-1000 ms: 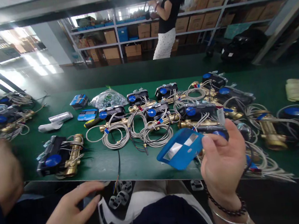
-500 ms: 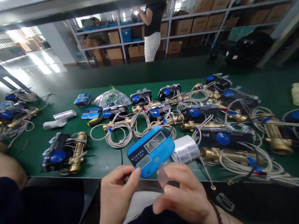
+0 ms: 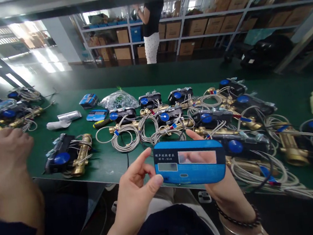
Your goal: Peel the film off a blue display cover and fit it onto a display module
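A blue and dark face plate [image 3: 190, 170] with two windows and white lettering is held up facing me, above the table's front edge. My left hand [image 3: 139, 191] pinches its left end, thumb in front and index finger raised beside the edge. My right hand [image 3: 221, 189] is behind the plate's right half. Its wrist shows below, one fingertip sticks out above the top edge, and skin shows through the larger window. Its other fingers are hidden, so its grip is unclear. Brass meters with black housings, such as the meter [image 3: 234, 146], lie behind the plate.
Several meters with coiled grey cables cover the green table [image 3: 99, 158]. A lone meter [image 3: 65, 156], a yellow-black screwdriver [image 3: 102, 123], blue plates [image 3: 96, 115] and silvery rolls [image 3: 68, 116] lie left. Another person's hand [image 3: 9, 149] is at far left. A person [image 3: 151, 31] stands near shelves.
The face plate has moved right and turned level towards me. My right hand has gone from in front to behind it. The clear piece and the white label roll are out of sight. The neighbour's hand rose.
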`<state>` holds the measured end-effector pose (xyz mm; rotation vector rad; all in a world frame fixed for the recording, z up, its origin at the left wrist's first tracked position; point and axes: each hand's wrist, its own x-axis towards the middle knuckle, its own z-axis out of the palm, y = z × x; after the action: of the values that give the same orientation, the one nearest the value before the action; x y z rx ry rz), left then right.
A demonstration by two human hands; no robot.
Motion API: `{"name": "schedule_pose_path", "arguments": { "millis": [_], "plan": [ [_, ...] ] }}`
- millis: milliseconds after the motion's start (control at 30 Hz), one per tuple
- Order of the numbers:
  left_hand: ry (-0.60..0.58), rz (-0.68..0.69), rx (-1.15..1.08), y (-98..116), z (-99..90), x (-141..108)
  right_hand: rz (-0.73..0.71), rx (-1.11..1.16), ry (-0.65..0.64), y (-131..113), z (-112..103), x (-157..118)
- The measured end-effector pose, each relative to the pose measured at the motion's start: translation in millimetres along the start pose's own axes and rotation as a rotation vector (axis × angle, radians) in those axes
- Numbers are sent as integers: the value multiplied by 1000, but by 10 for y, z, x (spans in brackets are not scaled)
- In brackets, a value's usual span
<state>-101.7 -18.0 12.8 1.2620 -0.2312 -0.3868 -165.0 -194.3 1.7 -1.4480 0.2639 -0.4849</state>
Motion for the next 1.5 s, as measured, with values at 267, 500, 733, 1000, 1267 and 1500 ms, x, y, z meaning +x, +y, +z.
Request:
{"name": "schedule_pose_path", "arguments": {
  "millis": [267, 500, 733, 1000, 1267, 1500],
  "plan": [
    [4, -142, -85, 35, 61, -11, 229, 472, -163, -142, -7, -26],
    [-63, -204, -137, 17, 31, 17, 291, 317, -229, -200, -18, -70],
    [-59, -201, -147, 13, 24, -10, 243, 289, -228, -196, -14, -78],
    [-57, -197, -132, 1, 7, -7, 173, 491, -327, -180, -13, -81],
    [-40, -202, -136, 19, 16, -13, 150, 360, -282, -216, -4, -62],
    [-38, -205, -133, 20, 9, -3, 195, 257, -262, -244, -4, -78]
  ]
}}
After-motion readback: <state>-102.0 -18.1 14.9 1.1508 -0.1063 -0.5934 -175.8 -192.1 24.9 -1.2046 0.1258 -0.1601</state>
